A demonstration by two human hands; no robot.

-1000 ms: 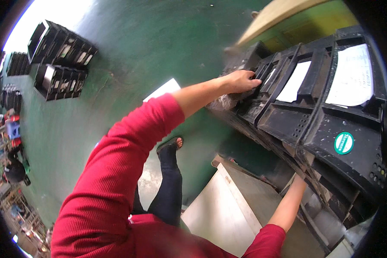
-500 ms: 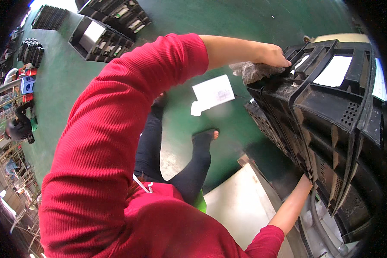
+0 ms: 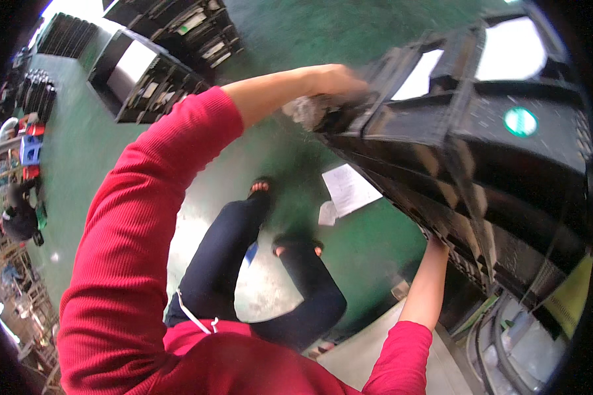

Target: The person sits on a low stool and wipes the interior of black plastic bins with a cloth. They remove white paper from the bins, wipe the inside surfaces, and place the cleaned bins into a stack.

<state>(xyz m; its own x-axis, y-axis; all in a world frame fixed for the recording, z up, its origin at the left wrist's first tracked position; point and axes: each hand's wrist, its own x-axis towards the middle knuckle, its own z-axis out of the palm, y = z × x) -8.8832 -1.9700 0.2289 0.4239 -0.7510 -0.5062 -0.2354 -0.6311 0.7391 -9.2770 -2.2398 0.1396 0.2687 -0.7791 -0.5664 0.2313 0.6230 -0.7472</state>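
Stack of black crates (image 3: 481,151) now tipped further toward the person than a second ago, looming over the green floor (image 3: 349,39). Left hand (image 3: 333,82) clamped on its top edge, over a crumpled plastic wrap (image 3: 308,108). Right hand (image 3: 436,245) under the stack's lower edge; grip hidden, cannot tell.

Glossy green painted floor (image 3: 349,263), worn pale in one patch (image 3: 204,224). White paper sheets (image 3: 349,191) are scattered on it. Black plastic crates (image 3: 145,72) are stacked at upper left. Cluttered shelving (image 3: 20,158) is seen at left.
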